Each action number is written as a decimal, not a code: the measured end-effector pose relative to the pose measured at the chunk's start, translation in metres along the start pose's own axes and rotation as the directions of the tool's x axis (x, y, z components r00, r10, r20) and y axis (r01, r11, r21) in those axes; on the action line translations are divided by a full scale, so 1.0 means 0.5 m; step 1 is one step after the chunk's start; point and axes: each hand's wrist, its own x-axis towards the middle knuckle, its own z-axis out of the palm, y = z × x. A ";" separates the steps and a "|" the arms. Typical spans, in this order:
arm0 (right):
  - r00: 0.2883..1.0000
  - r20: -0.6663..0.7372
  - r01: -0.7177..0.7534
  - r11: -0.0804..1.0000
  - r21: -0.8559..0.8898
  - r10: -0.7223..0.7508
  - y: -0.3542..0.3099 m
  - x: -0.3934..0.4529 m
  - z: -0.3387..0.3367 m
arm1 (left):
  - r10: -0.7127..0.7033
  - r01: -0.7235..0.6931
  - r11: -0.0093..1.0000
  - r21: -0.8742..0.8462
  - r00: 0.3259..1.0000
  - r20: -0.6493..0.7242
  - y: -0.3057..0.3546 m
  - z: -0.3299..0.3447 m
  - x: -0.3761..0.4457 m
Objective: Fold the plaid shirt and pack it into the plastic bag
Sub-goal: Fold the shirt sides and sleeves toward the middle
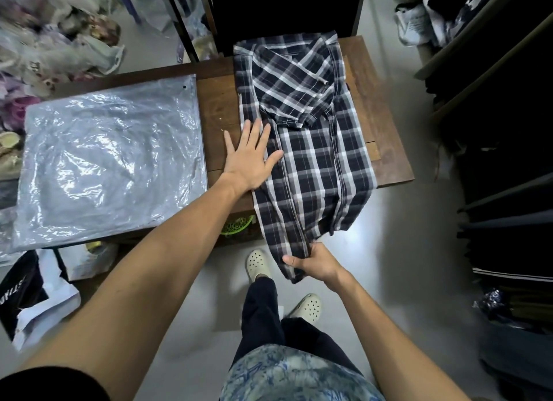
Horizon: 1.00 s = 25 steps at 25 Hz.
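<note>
While left hand [250,158] presses plaid shirt [302,125] flat, right hand [311,263] grips hem, plastic bag [110,158] beside.

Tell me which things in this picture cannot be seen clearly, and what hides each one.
- Head view: green basket under the table, mostly hidden by the tabletop and the left arm.
- Plaid shirt: its hem is covered by the right hand.
- Plastic bag: open side unclear; glare.
- Top left pile: blurred.
- Left hand hides the shirt's edge.
</note>
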 end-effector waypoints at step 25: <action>0.973 -0.231 -0.065 0.922 -0.382 -0.027 -0.029 0.032 -0.223 | 0.109 -0.108 0.994 0.014 0.983 -0.148 0.173 0.097 -0.265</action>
